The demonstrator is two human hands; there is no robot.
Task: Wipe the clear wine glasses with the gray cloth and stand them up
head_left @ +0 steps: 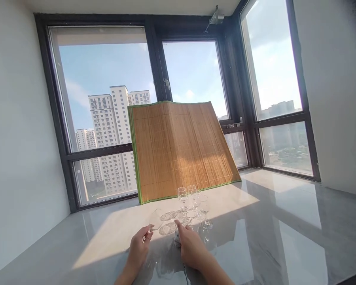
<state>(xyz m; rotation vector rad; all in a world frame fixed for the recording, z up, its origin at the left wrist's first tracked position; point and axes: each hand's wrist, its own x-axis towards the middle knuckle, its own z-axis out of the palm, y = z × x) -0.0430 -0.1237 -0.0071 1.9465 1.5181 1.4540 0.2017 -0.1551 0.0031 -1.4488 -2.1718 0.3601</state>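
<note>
Pinching a clear glass (pixel 157 218) between the fingertips of our left hand (pixel 140 246), we hold it out over the sunlit part of the marble-look ledge (pixel 103 237), its outline so faint that we cannot tell whether its foot is clear of the surface. Our right hand (pixel 192 246) has one finger stretched forward, while the rest seem folded on a small crumpled bit of cloth (pixel 177 240); the hand's own back hides how tightly they press. Just beyond that finger stand a left glass (pixel 182 193), a middle glass (pixel 192 192) and a nearer right glass (pixel 204 206), all stemmed, upright and grouped near the foot of a bamboo mat (pixel 180 146) that leans against the window frame (pixel 152 59). As for how far we have got, three glasses are set down together and one is in hand, so we judge ourselves partway through. The held glass is apart from the group and seems the piece left unsettled. Whether the standing three have been dealt with, we cannot say, since the clear glass shows no mark at this size.
</note>
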